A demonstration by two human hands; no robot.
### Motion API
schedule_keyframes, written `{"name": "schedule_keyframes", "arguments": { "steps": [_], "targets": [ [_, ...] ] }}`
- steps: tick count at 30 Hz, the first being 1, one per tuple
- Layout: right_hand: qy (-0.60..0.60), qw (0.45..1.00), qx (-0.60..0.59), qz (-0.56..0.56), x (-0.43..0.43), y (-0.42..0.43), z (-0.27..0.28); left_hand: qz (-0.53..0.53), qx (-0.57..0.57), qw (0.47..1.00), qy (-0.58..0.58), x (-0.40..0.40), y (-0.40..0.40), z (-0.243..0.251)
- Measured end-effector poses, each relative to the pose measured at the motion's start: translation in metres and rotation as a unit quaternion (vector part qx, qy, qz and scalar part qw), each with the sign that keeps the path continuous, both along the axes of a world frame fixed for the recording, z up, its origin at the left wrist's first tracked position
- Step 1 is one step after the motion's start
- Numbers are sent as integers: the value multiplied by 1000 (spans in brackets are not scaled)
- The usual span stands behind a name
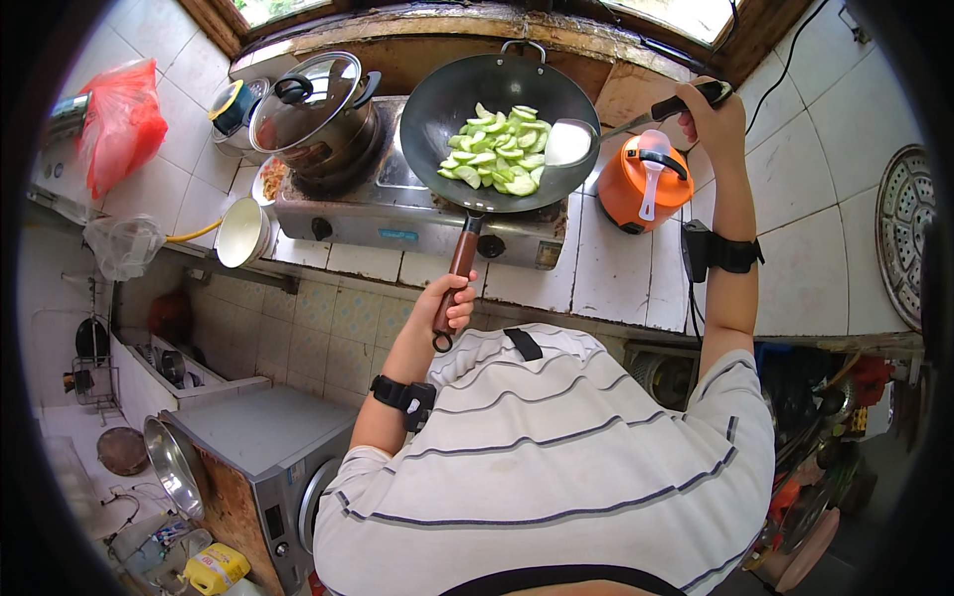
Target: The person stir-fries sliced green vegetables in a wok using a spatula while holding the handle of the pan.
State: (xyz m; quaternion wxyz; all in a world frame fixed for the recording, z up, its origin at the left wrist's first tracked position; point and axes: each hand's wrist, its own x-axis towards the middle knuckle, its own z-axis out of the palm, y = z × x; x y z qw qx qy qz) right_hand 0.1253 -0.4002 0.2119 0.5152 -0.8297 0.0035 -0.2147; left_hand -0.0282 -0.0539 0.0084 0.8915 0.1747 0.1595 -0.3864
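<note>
My left hand (pixel 453 302) is wrapped around the brown handle (pixel 465 249) of a dark wok (pixel 432 112) on the right side of a two-burner gas stove (pixel 350 220). Sliced pale-green vegetable pieces (pixel 496 149), possibly cucumber or gourd, lie heaped in the wok's middle. High on the right, my right hand (pixel 712 112) grips the black handle of a metal wok spatula (pixel 570 143). The spatula's blade is inside the wok, at the right side of the slices.
Left of the wok stands a lidded pot (pixel 317 119) on the other burner. An orange rice cooker (pixel 645 182) with a scoop on its lid sits below the spatula shaft. A white bowl (pixel 242 232) rests at the counter's front edge, near a plate of chopped food (pixel 270 182).
</note>
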Motion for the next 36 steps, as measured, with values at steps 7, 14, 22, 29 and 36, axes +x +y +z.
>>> {"name": "schedule_keyframes", "arguments": {
  "steps": [7,14,22,29,36],
  "targets": [
    [30,999,-2,27,1,4,-5,-2,-12,1000,-8,-8,-9,3],
    [33,999,-9,15,1,-1,-9,-6,-9,1000,-5,-4,-21,-7],
    [22,998,-49,28,0,6,7,-20,25,999,-1,3,-5,-3],
    [21,998,-39,41,-3,7,6,-23,-5,1000,2,9,3,-4],
    [37,998,-47,17,-10,1,6,9,-52,998,14,-2,-21,-5]
  ]
}}
